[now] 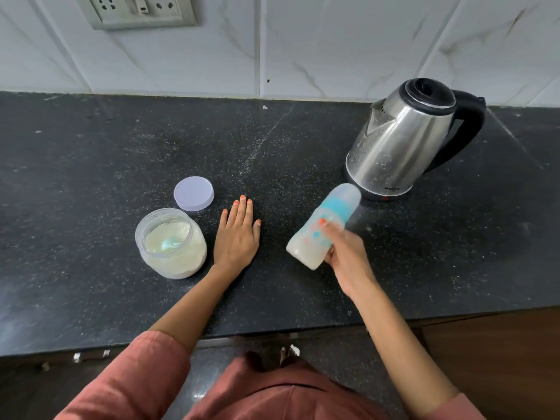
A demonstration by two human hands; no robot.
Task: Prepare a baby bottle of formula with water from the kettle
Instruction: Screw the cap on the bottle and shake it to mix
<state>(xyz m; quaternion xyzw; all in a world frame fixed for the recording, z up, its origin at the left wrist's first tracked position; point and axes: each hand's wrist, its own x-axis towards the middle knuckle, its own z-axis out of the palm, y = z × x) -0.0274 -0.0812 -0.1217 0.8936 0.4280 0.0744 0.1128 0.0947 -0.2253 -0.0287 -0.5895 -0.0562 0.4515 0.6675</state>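
Head view, one worktop scene, items listed from left to right.

1. Formula jar [171, 244]: clear plastic, round, open, standing on the dark speckled worktop [91, 162]. It holds pale cream powder, with a light blue scoop [170, 243] lying in it.
2. Jar lid [194, 193]: pale, round, lying flat on the worktop just behind the jar and apart from it.
3. Left hand [238, 237]: palm down on the worktop just right of the jar. The grip is wide and holds nothing; the fingers are straight and together, pointing away from the person.
4. Baby bottle [312, 241]: clear with blue and orange print, blue collar and translucent cap on. It is tilted, cap end toward the kettle, base toward the person. Milky white liquid fills the lower part. The outline is blurred.
5. Right hand [348, 253]: the grip is closed round the lower half of the bottle, fingertips across the printed side.
6. Kettle [400, 140]: stainless steel, black lid closed, black handle [466, 128] to the right, spout to the left. It stands upright at the back right, just beyond the bottle's cap.
7. Wall socket [136, 9]: set in the white marbled tiles at top left.
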